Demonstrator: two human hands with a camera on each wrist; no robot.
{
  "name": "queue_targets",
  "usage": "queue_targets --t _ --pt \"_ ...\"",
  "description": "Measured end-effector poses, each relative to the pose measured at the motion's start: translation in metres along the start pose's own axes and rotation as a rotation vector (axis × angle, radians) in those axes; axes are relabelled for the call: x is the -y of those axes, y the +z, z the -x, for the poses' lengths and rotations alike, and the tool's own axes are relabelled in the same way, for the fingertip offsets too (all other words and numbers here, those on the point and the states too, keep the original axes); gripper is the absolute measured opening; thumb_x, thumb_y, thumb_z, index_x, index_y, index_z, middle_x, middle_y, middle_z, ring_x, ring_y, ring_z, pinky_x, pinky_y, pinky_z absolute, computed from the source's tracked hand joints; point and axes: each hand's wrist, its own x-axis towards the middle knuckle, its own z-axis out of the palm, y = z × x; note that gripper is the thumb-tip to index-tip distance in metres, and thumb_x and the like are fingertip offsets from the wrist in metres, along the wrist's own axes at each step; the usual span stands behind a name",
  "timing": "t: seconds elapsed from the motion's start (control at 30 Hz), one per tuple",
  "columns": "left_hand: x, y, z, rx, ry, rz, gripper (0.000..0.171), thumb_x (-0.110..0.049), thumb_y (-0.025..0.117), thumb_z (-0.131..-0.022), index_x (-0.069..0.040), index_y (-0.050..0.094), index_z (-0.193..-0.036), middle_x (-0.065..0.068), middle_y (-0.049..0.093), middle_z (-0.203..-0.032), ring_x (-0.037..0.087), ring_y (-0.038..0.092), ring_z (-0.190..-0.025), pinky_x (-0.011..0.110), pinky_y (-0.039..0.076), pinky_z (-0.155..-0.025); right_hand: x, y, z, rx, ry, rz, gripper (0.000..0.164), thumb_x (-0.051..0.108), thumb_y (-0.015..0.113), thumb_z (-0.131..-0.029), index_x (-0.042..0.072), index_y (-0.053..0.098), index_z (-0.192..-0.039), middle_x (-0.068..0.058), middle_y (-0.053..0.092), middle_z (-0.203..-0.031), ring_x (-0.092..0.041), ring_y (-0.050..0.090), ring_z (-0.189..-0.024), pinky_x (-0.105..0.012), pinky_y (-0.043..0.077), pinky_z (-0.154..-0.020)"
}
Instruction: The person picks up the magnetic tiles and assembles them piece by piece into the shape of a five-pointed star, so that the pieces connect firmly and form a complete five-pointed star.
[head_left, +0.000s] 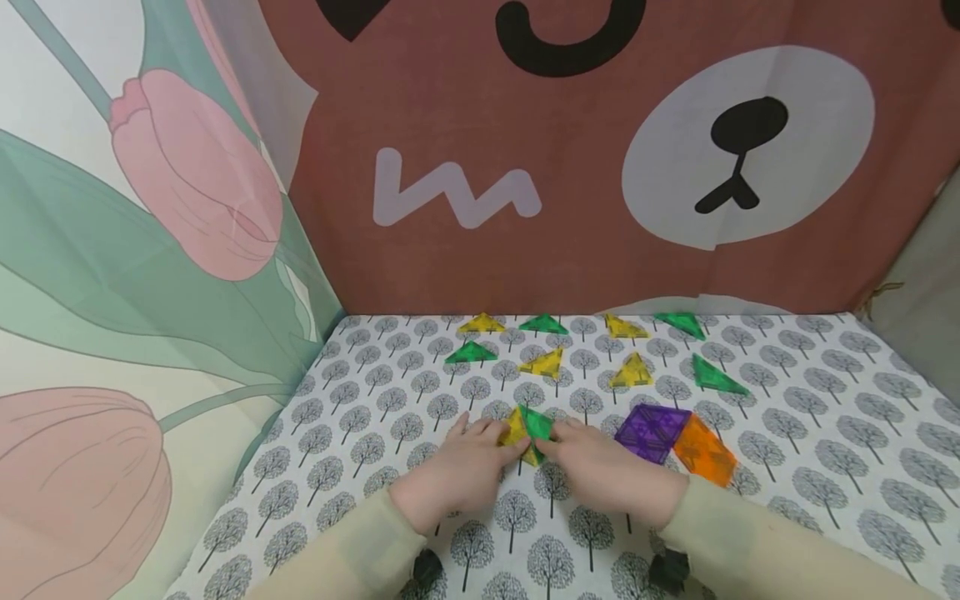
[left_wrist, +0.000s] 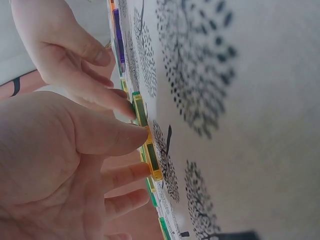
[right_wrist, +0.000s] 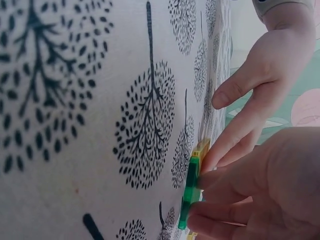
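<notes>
Both hands meet over two translucent triangular tiles that lie edge to edge on the tree-print cloth. My left hand (head_left: 453,468) rests its fingertips on the yellow triangle tile (head_left: 514,422). My right hand (head_left: 611,471) touches the green triangle tile (head_left: 534,420) with fairly straight fingers. In the left wrist view, the right thumb stands apart from the green tile (left_wrist: 140,109), while a finger reaches its edge. The right wrist view shows the green tile's rim (right_wrist: 188,192) against the right fingertips, with the yellow tile (right_wrist: 202,148) beside it.
Right of the hands lie a purple tile shape (head_left: 651,433) and an orange one (head_left: 705,452), side by side. Several yellow and green triangles, such as a green one (head_left: 717,375) and a yellow one (head_left: 632,371), lie farther back. A bear-print curtain (head_left: 450,267) hangs behind.
</notes>
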Motion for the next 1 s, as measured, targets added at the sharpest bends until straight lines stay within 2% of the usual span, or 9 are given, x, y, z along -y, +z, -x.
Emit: queue_targets --t 0.17,0.3,0.53,0.63,0.77,0.87,0.93,1.0 --pt "-0.001 -0.001 0.001 0.003 0.005 -0.006 0.089 -0.018 0.080 -0.075 -0.030 0.038 -0.153 0.007 0.035 -0.155 0.029 0.031 -0.142 0.059 0.014 -0.116 0.001 -0.002 0.005 0.018 -0.004 -0.007 0.065 -0.012 0.068 -0.073 0.006 0.061 -0.135 -0.002 0.055 -0.102 -0.016 0.050 -0.088 -0.037 0.052 -0.081" --pt "0.000 -0.001 0.002 0.003 0.011 -0.009 0.087 -0.019 0.079 -0.077 -0.030 0.038 -0.153 0.006 0.034 -0.156 0.029 0.031 -0.142 0.057 0.014 -0.117 0.003 -0.001 0.007 0.016 0.002 0.001 0.065 -0.011 0.069 -0.074 0.006 0.060 -0.136 -0.005 0.057 -0.109 -0.018 0.052 -0.094 -0.040 0.053 -0.086" --pt "0.002 -0.001 0.007 0.014 0.054 -0.006 0.096 -0.022 0.084 -0.069 -0.031 0.038 -0.153 0.004 0.036 -0.155 0.027 0.031 -0.141 0.059 0.015 -0.116 0.013 0.000 0.013 0.026 -0.038 0.070 0.062 -0.001 0.075 -0.076 0.005 0.059 -0.136 -0.013 0.058 -0.124 -0.026 0.053 -0.110 -0.045 0.048 -0.098" --pt "0.003 -0.001 0.009 0.023 0.072 -0.007 0.095 -0.024 0.084 -0.071 -0.031 0.037 -0.153 0.003 0.035 -0.156 0.028 0.031 -0.142 0.059 0.015 -0.116 0.016 0.000 0.016 0.024 -0.046 0.089 0.064 0.002 0.077 -0.076 0.004 0.058 -0.137 -0.016 0.056 -0.128 -0.028 0.052 -0.115 -0.047 0.045 -0.102" --pt "0.003 -0.002 0.011 0.015 0.087 -0.014 0.086 -0.020 0.079 -0.078 -0.031 0.037 -0.153 0.003 0.035 -0.156 0.028 0.032 -0.142 0.059 0.016 -0.116 0.018 0.000 0.015 0.024 -0.031 0.090 0.065 0.002 0.077 -0.076 0.004 0.058 -0.138 -0.015 0.056 -0.128 -0.027 0.051 -0.114 -0.046 0.044 -0.103" --pt "0.004 -0.002 0.010 0.006 0.094 -0.004 0.084 -0.017 0.077 -0.079 -0.030 0.038 -0.153 0.004 0.036 -0.155 0.027 0.032 -0.141 0.060 0.016 -0.115 0.016 -0.001 0.013 0.029 -0.035 0.080 0.062 0.002 0.075 -0.078 0.004 0.058 -0.137 -0.015 0.056 -0.129 -0.028 0.051 -0.116 -0.047 0.043 -0.104" --pt "0.006 -0.002 0.008 -0.001 0.100 0.009 0.086 -0.017 0.079 -0.076 -0.031 0.040 -0.152 0.004 0.038 -0.154 0.027 0.034 -0.140 0.060 0.016 -0.115 0.012 -0.002 0.011 0.007 -0.064 0.074 0.058 0.000 0.074 -0.078 0.003 0.060 -0.134 -0.015 0.058 -0.126 -0.029 0.053 -0.115 -0.047 0.046 -0.102" --pt "0.008 -0.004 0.004 -0.002 0.100 0.026 0.080 -0.016 0.077 -0.080 -0.033 0.043 -0.149 0.004 0.041 -0.152 0.027 0.037 -0.138 0.060 0.016 -0.115 0.006 -0.004 0.006 -0.030 -0.113 0.057 0.050 -0.001 0.072 -0.079 0.004 0.065 -0.129 -0.013 0.062 -0.120 -0.028 0.058 -0.110 -0.044 0.050 -0.096"
